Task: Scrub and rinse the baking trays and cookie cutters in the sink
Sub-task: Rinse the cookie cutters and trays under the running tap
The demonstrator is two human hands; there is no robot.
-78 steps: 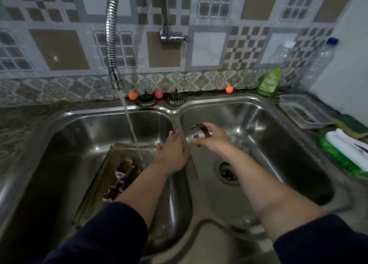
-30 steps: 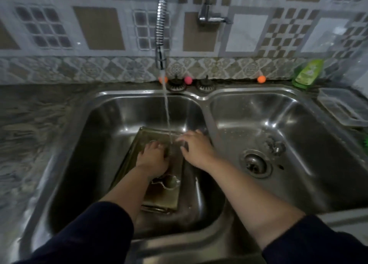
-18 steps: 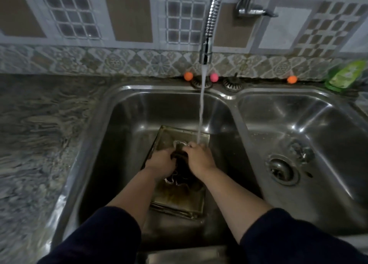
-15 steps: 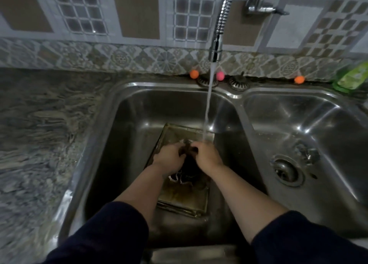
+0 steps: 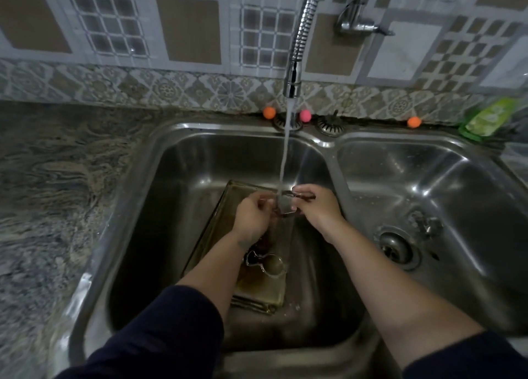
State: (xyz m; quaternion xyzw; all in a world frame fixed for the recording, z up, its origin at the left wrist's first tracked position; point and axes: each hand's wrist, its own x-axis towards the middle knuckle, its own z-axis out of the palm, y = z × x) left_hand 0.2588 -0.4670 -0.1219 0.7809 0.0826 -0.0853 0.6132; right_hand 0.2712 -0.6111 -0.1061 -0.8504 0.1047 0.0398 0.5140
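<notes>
Left hand (image 5: 251, 217): raised over the left basin, fingers curled in, pinching the left edge of a cookie cutter.
Right hand (image 5: 315, 205): level with the left hand and just to its right, fingers and thumb curled onto the cutter's right edge.
Held cookie cutter (image 5: 285, 205): a small metal piece gripped between both hands, directly under the water stream; its outline is blurred by the water, so its shape cannot be told.
Water stream (image 5: 285, 155): falls straight from the spout onto the held cutter.
Faucet (image 5: 300, 44): a ribbed flexible metal hose that hangs from the tiled wall and ends above the back of the left basin.
Baking tray (image 5: 257, 290): a rectangular, brownish tray lying on the bottom of the left basin, below the hands and partly hidden by the left forearm.
Second cookie cutter (image 5: 267, 263): lies inside the tray, near its front half, just beside the left wrist; it seems to be a rounded figure shape.
Sink (image 5: 331, 147): a double stainless basin; a divider separates left from right.
Right basin: holds a round drain (image 5: 398, 251) and, near it, a small metal piece (image 5: 425, 224) that is hard to make out.
Green bottle (image 5: 485, 119): on the back ledge, far right.
Counter (image 5: 51, 184): mottled stone, left of the sink.
</notes>
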